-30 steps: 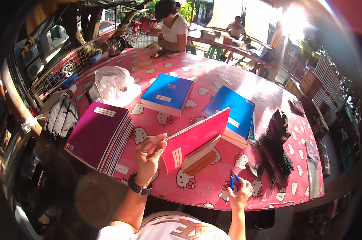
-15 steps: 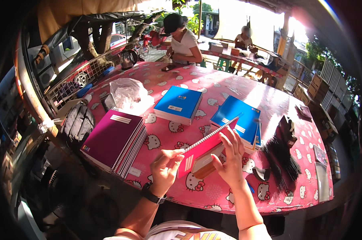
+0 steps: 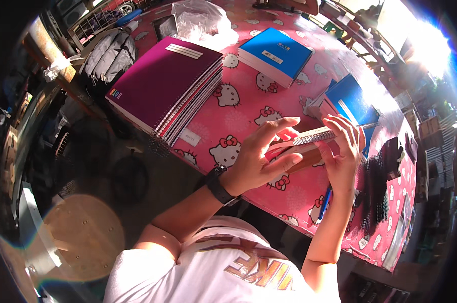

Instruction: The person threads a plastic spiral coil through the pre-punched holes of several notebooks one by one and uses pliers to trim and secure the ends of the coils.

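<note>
Head view, fingers [image 3: 342, 132] blocking notebook [image 3: 317, 137], black coils [image 3: 375, 194] perhaps

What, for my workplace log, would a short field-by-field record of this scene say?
left hand: at the left end of a spiral notebook; grip unclear
right hand: holding the notebook's right end
tablecloth: pink, patterned
purple notebooks: stacked, left of the hands
blue notebooks: two separate piles
blue handle: partly hidden, on the tablecloth
plastic bag: clear, beyond the purple stack
backpack: grey, left of that stack
</note>
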Motion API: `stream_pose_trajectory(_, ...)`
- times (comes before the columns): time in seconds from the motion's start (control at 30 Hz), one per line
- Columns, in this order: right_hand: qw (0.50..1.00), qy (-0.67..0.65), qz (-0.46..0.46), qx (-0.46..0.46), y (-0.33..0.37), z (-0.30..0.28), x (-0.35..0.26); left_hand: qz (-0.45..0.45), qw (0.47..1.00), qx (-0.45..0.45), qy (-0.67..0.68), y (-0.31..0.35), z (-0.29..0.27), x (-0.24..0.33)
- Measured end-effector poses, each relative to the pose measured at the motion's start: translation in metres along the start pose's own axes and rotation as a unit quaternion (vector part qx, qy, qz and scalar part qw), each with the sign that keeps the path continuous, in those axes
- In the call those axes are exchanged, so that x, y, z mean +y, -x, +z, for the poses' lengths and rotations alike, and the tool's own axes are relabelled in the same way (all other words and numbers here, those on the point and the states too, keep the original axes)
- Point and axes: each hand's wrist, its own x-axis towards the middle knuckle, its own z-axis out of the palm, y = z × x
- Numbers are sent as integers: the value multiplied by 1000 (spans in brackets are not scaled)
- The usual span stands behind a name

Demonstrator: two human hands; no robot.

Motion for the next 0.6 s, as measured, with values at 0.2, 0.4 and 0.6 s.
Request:
stream_pose_trajectory(0.2,999,-40,4,-4,6,3,6,-33,981,-103,-162,35,-10,-33)
stream_pose_trajectory(0.4,1000,-6,-1,20,18,3,14,39,921,-45,-385,-22,-87,4)
stream_pose_trajectory(0.6,999,-26,2,45,14,8,6,-191,698,-151,-673,-52,-200,4)
